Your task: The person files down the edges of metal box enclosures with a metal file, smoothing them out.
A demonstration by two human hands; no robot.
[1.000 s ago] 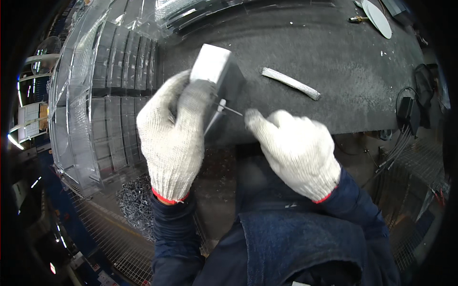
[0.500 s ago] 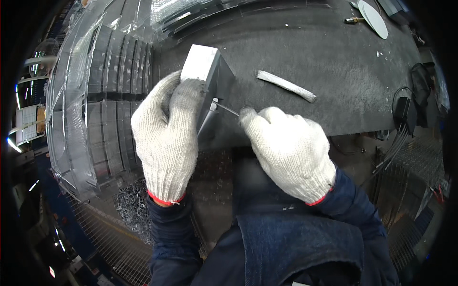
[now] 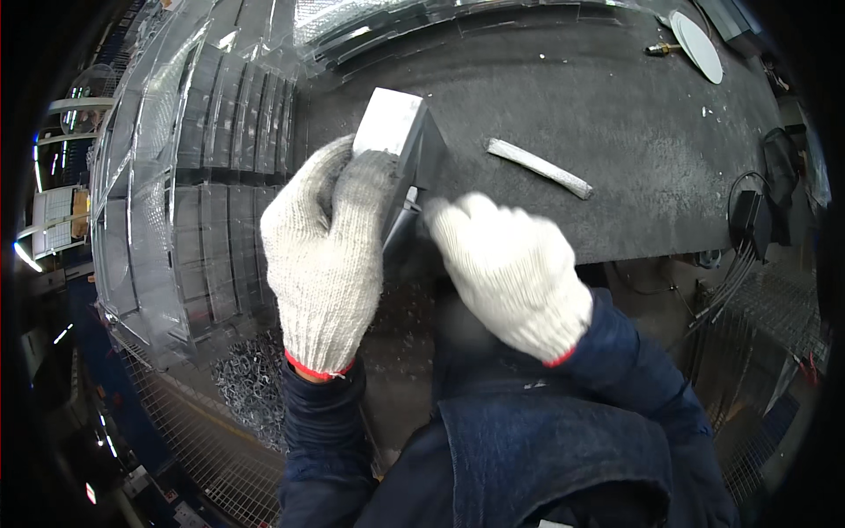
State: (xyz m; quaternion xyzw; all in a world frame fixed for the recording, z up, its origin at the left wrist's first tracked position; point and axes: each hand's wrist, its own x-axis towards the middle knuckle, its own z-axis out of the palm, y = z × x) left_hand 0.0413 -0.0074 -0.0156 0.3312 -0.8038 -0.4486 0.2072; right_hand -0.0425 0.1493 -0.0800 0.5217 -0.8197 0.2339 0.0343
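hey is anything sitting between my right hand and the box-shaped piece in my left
Only a small pale bit shows in the narrow gap, at the right side of the box-shaped piece, facing your right hand. The white strip lies outside that gap.

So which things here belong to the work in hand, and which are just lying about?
In use:
- box-shaped piece, held by the left hand
- right hand, beside it; its grip is blurred

Apparently lying about:
- whitish strip
- white disc
- heap of small metal pieces
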